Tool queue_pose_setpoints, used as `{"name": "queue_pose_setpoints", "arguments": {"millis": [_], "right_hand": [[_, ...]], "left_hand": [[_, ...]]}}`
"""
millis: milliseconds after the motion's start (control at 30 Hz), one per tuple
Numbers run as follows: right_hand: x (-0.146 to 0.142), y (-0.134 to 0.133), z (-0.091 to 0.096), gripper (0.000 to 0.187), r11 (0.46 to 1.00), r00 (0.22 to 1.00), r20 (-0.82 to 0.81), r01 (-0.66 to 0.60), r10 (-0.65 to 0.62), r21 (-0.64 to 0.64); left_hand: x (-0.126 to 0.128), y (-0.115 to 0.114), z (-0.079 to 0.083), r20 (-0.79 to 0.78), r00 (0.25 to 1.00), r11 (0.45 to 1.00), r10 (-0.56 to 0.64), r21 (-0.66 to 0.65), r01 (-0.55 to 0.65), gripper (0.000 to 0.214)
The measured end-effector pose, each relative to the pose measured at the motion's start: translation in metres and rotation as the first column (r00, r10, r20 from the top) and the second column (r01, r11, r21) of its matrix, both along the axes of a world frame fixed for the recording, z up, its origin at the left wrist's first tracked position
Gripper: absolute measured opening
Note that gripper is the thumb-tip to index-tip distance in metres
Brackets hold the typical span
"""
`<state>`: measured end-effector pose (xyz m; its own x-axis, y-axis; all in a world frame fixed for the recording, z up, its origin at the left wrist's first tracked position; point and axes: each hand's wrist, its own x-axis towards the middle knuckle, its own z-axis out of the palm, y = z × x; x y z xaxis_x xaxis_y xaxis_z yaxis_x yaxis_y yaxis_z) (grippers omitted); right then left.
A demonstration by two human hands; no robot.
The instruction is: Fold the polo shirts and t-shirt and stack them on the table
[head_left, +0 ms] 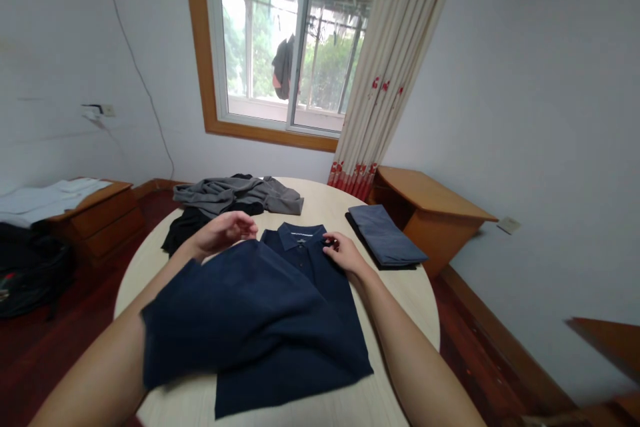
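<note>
A dark navy polo shirt [295,320] lies on the round table, its buttoned collar pointing away from me. One side of it, with the sleeve, is folded across the front, and the sleeve end spreads out to the left beside my left forearm. My left hand [225,233] is just above the shirt's left shoulder, its fingers loosely bent and apart, with no cloth visible in them. At the right shoulder, close to the collar, my right hand [343,253] pinches the fabric between thumb and fingers.
Crumpled grey and black clothes [240,195] lie at the table's [400,320] far left. Folded dark garments [385,235] are stacked at its right edge, near a wooden cabinet [435,197]. A curtain [385,80] hangs by the window. A drawer unit [107,223] stands left.
</note>
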<state>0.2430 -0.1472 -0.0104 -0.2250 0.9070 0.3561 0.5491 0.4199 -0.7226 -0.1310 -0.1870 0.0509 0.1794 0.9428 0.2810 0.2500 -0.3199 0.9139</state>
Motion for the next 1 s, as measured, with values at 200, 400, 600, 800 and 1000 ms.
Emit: {"name": "queue_pose_setpoints", "arguments": {"millis": [200, 400, 600, 800, 1000], "right_hand": [[-0.005, -0.004, 0.002, 0.038, 0.999, 0.997, 0.059, -0.039, 0.040, -0.018], [-0.009, -0.009, 0.007, 0.032, 0.998, 0.982, 0.183, -0.049, 0.040, 0.041], [-0.009, -0.011, 0.016, 0.009, 0.992, 0.973, 0.227, -0.056, 0.028, 0.116], [0.015, -0.004, 0.033, 0.020, 0.870, 0.880, -0.395, 0.394, -0.265, 0.295], [0.018, 0.003, 0.022, 0.033, 0.907, 0.704, -0.608, 0.417, -0.367, -0.065]], "left_hand": [[0.055, 0.023, -0.042, -0.376, 0.926, 0.984, -0.038, 0.147, 0.100, 0.049], [0.066, 0.017, -0.061, -0.582, 0.810, 0.947, -0.072, 0.214, 0.237, 0.067], [0.058, 0.018, -0.041, -0.579, 0.812, 0.954, -0.073, 0.196, 0.225, 0.024], [0.010, 0.030, -0.008, 0.052, 0.946, 0.871, 0.321, 0.377, -0.316, 0.030], [-0.013, 0.040, -0.009, 0.356, 0.786, 0.756, 0.505, 0.256, -0.602, 0.042]]}}
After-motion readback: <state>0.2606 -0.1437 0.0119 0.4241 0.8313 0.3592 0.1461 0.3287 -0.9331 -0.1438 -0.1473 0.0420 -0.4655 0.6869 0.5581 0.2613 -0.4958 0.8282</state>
